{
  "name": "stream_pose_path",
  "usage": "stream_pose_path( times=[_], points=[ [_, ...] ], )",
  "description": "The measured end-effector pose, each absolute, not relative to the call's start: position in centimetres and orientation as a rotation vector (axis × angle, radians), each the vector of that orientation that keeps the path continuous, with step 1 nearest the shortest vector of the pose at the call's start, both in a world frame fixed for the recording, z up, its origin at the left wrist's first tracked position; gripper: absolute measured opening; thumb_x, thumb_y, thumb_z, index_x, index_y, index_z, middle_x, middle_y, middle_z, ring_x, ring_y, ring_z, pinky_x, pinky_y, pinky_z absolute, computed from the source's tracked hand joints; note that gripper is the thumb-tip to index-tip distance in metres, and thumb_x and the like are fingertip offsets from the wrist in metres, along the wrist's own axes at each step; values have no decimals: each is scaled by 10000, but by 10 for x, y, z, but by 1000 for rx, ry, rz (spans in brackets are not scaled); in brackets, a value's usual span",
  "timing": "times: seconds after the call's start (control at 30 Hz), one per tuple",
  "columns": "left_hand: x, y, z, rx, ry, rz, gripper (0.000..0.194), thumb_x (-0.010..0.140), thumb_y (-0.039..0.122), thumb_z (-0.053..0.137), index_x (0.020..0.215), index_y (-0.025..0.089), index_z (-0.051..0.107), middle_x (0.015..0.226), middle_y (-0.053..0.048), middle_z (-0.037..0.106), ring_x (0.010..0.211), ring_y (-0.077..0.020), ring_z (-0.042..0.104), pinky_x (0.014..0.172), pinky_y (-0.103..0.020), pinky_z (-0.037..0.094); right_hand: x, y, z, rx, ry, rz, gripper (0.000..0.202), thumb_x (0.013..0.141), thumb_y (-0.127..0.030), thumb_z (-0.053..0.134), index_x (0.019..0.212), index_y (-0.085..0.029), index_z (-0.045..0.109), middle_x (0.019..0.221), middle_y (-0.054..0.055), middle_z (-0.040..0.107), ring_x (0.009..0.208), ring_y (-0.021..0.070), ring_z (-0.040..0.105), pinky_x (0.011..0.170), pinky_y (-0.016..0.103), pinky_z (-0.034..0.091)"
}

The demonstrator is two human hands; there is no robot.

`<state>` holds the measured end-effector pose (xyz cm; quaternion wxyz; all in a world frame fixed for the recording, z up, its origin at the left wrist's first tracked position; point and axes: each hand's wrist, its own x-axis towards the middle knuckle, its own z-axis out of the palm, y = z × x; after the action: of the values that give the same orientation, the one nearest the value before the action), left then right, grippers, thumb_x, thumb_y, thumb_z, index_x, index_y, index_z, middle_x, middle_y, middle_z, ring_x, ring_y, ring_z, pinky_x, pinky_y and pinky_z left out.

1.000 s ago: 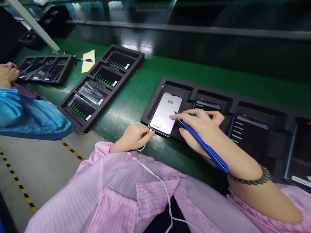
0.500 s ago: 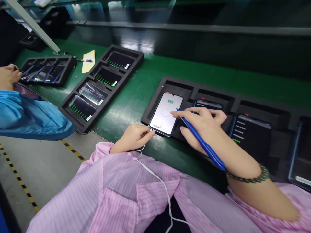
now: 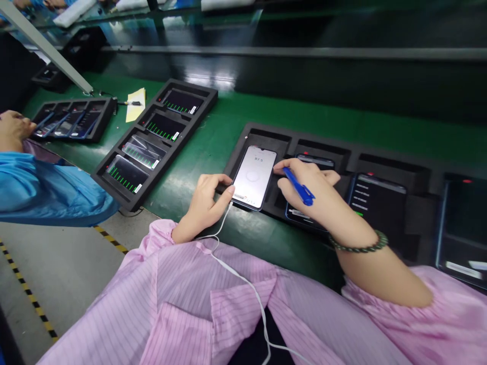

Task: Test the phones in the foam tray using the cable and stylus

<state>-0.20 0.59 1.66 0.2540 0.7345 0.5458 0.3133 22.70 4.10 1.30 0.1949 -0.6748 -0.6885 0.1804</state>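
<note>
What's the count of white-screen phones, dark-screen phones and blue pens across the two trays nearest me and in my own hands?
White-screen phones: 1
Dark-screen phones: 7 (one partly behind the right hand, one cut off by the picture's edge)
Blue pens: 1
Total: 9

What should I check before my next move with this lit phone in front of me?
1. Phone screen: lit, showing 87.5. Ok.
2. Left hand: thumb and fingers at the phone's lower left edge. Ok for position; how firmly they hold, cannot tell.
3. Right hand: a fingertip by the phone's right edge. Whether it touches: cannot tell.
4. Pen: in the right hand, clear of the phone's screen. Ok.
5. Cable: runs up to the phone's lower end. Fully plugged in: cannot tell.
6. Phone flat in the tray: cannot tell.
</note>
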Motion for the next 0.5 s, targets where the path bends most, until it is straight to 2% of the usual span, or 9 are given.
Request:
stream_pose_path(
  times=[0.1,0.17,0.23,0.37,0.5],
  points=[
    [8,25,35,2078,1422,591,418,1028,471,420,1317,187,525,1285,-113,668,1199,-270,559,1046,-435,452,225,48,15,-1891,-1881,497,274,753,-219,467,973,-230,631,1009,103,739,969,327,642,822,464,338],
    [15,38,43,2119,1414,442,488,1036,495,381,1386,167,474,1271,-126,678,1183,-302,571,1040,-474,448,224,51,15,-1890,-1852,480,284,749,-230,466,978,-226,633,995,106,740,955,326,639,810,450,325],
    [21,48,45,2155,1421,373,523,1041,504,355,1414,149,449,1249,-133,690,1153,-317,587,1033,-492,445,222,52,16,-1895,-1830,475,283,753,-250,466,977,-223,636,958,109,738,956,335,630,798,440,311],
    [24,54,38,2195,1392,419,517,1040,490,352,1429,158,425,1402,-143,612,1181,-302,588,1047,-469,446,218,53,17,-1886,-1812,492,278,751,-253,469,967,-219,640,964,114,732,962,337,605,792,437,291],
    [16,56,29,2195,1314,486,479,1050,451,313,1418,168,430,1266,-124,694,1175,-281,603,1045,-447,446,217,49,16,-1871,-1851,414,262,755,-237,481,959,-208,644,931,119,709,946,318,580,823,460,295]
  ],
)
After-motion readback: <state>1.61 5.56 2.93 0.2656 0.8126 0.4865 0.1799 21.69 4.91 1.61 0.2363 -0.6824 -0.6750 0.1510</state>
